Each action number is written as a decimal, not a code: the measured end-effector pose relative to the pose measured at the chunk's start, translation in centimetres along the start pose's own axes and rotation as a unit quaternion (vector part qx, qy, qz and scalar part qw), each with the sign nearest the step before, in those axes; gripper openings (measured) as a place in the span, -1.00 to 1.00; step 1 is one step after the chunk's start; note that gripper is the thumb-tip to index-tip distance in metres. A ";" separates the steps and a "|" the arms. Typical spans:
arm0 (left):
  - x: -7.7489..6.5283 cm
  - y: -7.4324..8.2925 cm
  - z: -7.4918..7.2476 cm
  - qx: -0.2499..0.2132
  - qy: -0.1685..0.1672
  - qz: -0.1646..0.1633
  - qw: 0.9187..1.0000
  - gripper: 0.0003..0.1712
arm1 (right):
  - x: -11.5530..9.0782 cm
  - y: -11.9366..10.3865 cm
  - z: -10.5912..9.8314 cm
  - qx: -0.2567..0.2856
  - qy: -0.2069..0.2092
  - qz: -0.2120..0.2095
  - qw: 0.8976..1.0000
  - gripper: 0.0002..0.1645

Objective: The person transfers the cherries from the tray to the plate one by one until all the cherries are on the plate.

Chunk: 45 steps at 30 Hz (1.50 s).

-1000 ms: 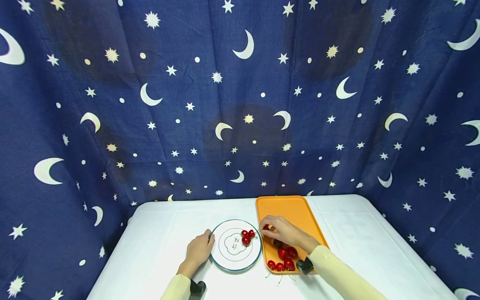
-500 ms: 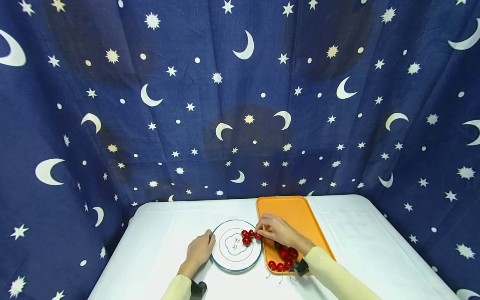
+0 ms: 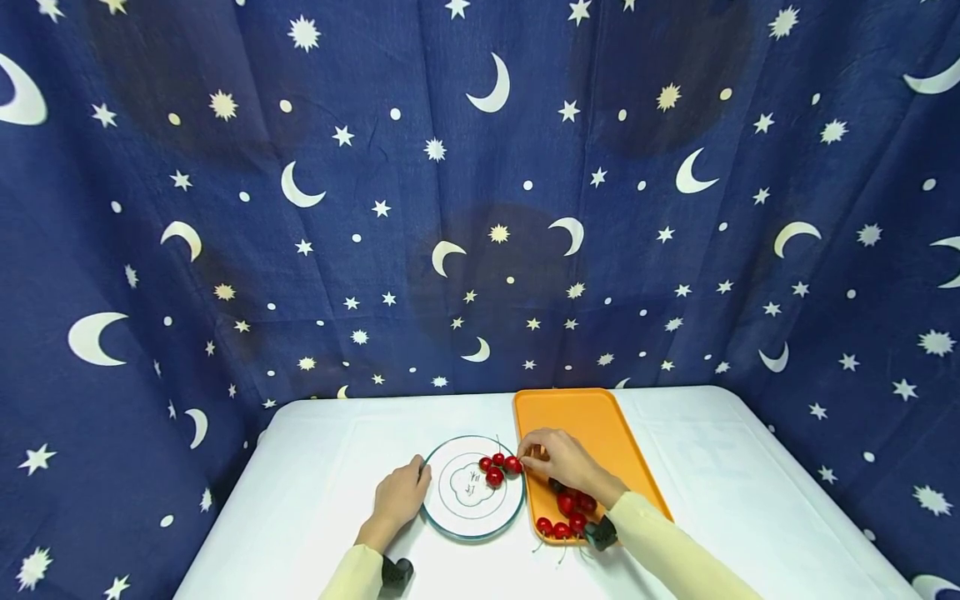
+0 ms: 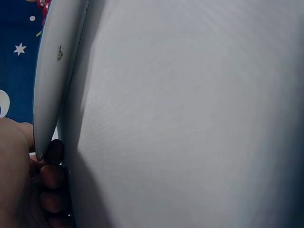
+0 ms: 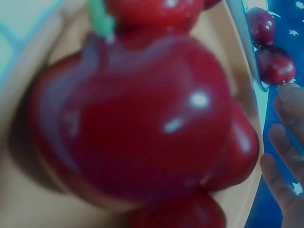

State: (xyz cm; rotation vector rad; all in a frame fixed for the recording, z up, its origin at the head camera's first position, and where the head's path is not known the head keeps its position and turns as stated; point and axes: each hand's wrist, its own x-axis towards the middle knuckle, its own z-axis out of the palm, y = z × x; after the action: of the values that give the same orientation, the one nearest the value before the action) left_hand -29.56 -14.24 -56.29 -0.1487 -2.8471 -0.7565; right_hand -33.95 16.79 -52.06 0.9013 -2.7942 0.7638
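My left hand [image 3: 401,496] grips the left rim of a white plate [image 3: 461,527] with a blue-green edge. In the left wrist view, the thumb lies on one side of the plate's rim [image 4: 52,95] and curled fingers on the other. Several red cherries [image 3: 493,477] rest on the plate's right half, one with its stem upright. My right hand [image 3: 558,458] hovers over the tray's left edge, its fingertips right at the rightmost cherry [image 3: 513,464]. In the right wrist view, its fingers [image 5: 280,137] are spread, one tip just below a cherry [image 5: 275,64].
An orange tray [image 3: 577,412] lies right of the plate. Several more red cherries [image 3: 567,502] sit in its near half, some stems hanging over the front edge. A white cloth covers the table [image 3: 315,450]; a blue star-and-moon curtain [image 3: 480,208] stands behind.
My right hand has carried a cherry left from the tray to the plate's right rim, then drawn slightly back from it. My left hand stays at the plate.
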 end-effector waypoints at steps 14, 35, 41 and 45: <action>0.1 0.1 0.3 0.008 -0.006 -0.007 1.000 -0.75 | -0.1 -0.3 0.4 -0.015 0.021 0.039 0.999 -0.91; 0.3 -0.1 0.3 0.008 -0.005 -0.008 1.000 -0.73 | -1.3 1.4 -1.5 0.028 -0.028 0.010 0.999 -0.76; 0.2 -0.2 0.3 0.007 -0.006 -0.013 1.000 -0.73 | -1.8 1.7 -2.0 0.046 -0.077 0.001 0.996 -0.78; 0.2 -0.3 0.3 0.007 -0.009 -0.014 1.000 -0.72 | -2.2 1.8 -2.1 0.042 -0.106 -0.006 0.993 -0.74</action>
State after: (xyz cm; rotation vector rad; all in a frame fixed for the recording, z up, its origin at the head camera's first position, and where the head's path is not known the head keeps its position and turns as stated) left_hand -29.84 -14.28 -56.68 -0.1142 -2.8762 -0.7441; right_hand -33.27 20.25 -51.53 1.0712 -2.9549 0.8341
